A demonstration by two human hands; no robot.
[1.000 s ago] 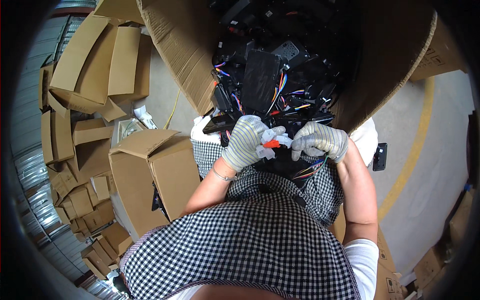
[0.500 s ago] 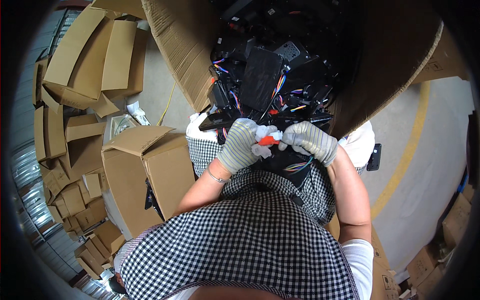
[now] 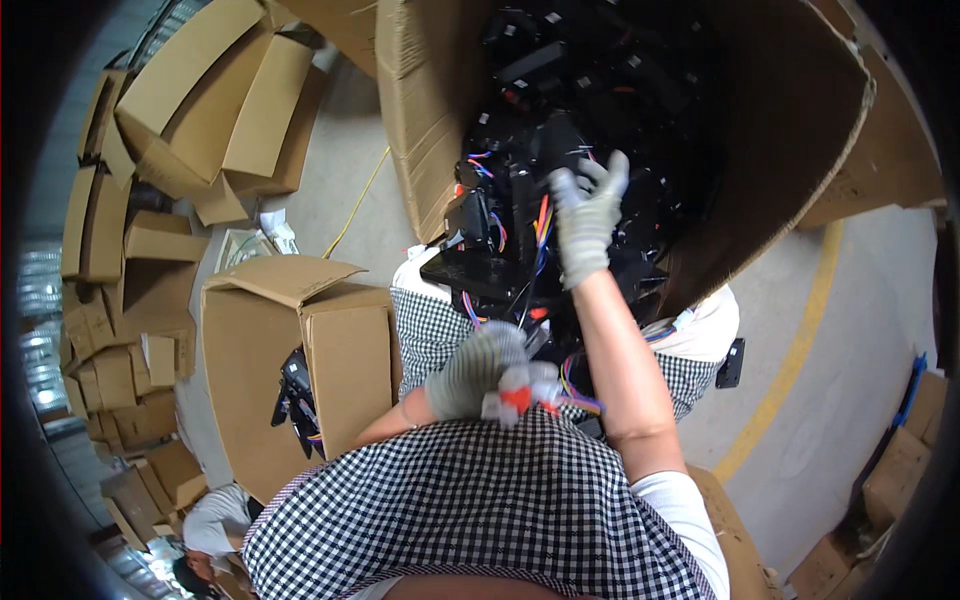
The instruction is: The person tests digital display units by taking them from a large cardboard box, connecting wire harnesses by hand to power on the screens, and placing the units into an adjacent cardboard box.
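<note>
My left hand [image 3: 478, 368], in a grey knit glove, is closed around a small tool with red and white handles [image 3: 517, 398], held close above my checked shirt. My right hand [image 3: 584, 215], also gloved, reaches up into a big open cardboard box [image 3: 425, 120] and rests with spread fingers on a black plastic part with coloured wires [image 3: 525, 225]. The box is full of similar black wired parts [image 3: 600, 80]. Loose coloured wires [image 3: 575, 385] hang between my two hands.
A smaller open cardboard box [image 3: 300, 350] stands at my left with a few black wired parts [image 3: 297, 400] inside. Flattened and stacked cartons [image 3: 200, 110] line the left side. Another person [image 3: 205, 530] crouches at lower left. A yellow line [image 3: 790, 360] crosses the concrete floor.
My right hand has left the tool and moved up into the big box onto a black part. The left hand stays low, holding the red-handled tool alone.
</note>
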